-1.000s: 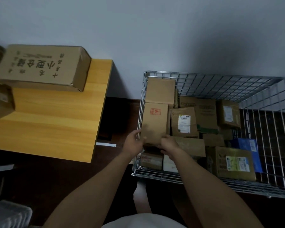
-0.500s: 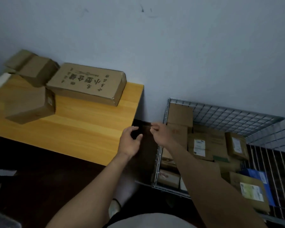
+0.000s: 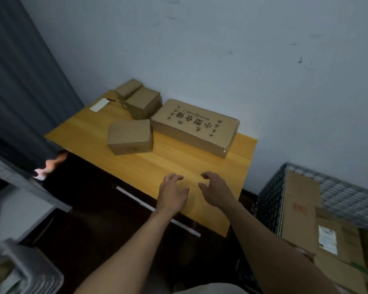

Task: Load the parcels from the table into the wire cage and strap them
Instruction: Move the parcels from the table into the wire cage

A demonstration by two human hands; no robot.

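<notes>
Reaching back over table [image 3: 179, 166]: left hand [image 3: 172, 194], right hand [image 3: 216, 193] both empty, fingers loosely curled; last box [image 3: 302, 204] now in cage [image 3: 270, 200]; four boxes [image 3: 194, 126] remain to load.

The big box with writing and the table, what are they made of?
The big box looks like matte brown cardboard: folded edges, printed characters. The table looks like smooth yellow wood or wood-look laminate: grain streaks run along its top; I cannot tell which.
</notes>
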